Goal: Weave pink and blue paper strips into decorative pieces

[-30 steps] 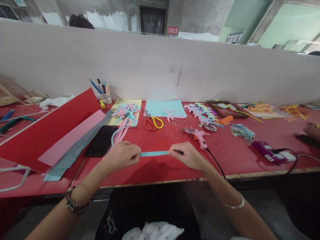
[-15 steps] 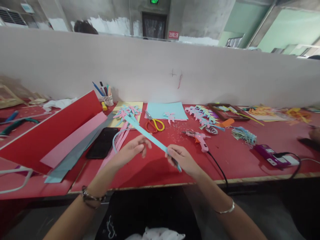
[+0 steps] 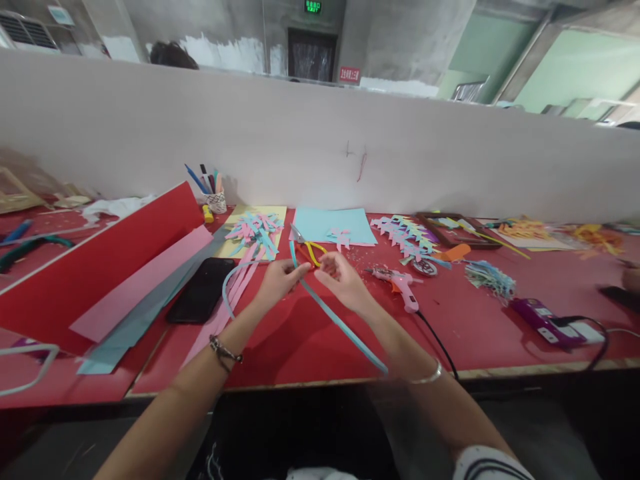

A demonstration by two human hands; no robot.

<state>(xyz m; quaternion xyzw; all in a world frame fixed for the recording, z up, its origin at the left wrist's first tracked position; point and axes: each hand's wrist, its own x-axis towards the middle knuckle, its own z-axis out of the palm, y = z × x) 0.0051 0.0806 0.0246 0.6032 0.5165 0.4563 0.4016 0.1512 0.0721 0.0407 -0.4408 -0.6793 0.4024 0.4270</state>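
A long light-blue paper strip (image 3: 333,313) runs slantwise over the red table, its lower end reaching toward the front edge. My left hand (image 3: 280,283) pinches it near its upper end between thumb and fingers. My right hand (image 3: 350,283) is just right of the strip, fingers curved and thumb apart, with nothing visible in it. Right behind both hands lie scissors (image 3: 314,252) with red and yellow handles, partly covered by my fingers. Beyond them, small pink and blue cut pieces (image 3: 341,238) rest on a light-blue sheet (image 3: 357,221).
Pink and blue paper bows (image 3: 254,230) pile up at the back left, beside a black phone (image 3: 201,290). On the right are a pink glue gun (image 3: 399,283) with its cord, a paper-strip bundle (image 3: 491,280) and a purple power strip (image 3: 545,323). Another person's hand (image 3: 631,277) shows far right.
The strip has passed from my right hand to my left and now slants down to the right. Both hands have moved closer together, toward the scissors.
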